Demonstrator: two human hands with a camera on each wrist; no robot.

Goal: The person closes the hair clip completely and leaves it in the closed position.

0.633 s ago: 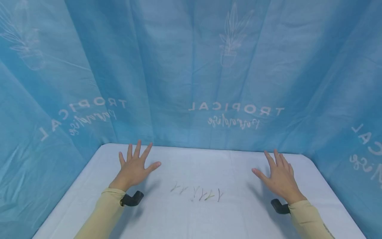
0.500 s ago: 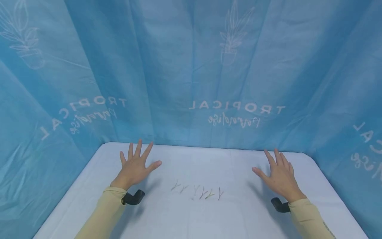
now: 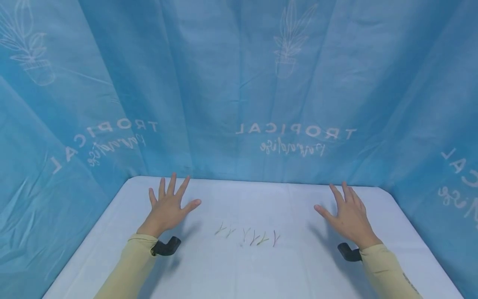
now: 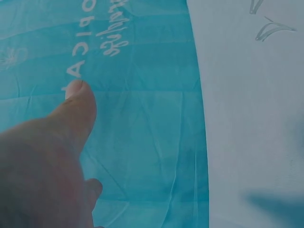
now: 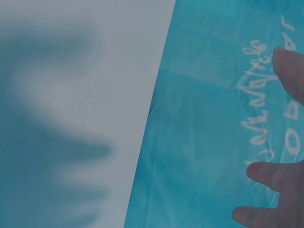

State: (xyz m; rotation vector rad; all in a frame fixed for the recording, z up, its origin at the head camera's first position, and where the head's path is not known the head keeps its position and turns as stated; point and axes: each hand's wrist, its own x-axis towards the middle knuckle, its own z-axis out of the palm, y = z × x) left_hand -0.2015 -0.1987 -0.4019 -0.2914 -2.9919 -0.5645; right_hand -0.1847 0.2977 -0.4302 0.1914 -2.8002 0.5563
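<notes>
The left hand (image 3: pixel 167 211), fingers and thumb spread wide, hangs over the white table (image 3: pixel 209 270) between nine and ten o'clock from a row of six thin Y-shaped pieces (image 3: pixel 254 239). These lie mid-table, well apart from both hands. Close to three o'clock from them, the right hand (image 3: pixel 349 220) stretches its thumb away from straight fingers, with the blue TROPICAL Paradise curtain (image 3: pixel 422 166) at its two o'clock.

six thin y-shaped pieces (image 3: pixel 254 239) | green to dark | uneven row, white tabletop (image 3: pixel 276 274)
</notes>
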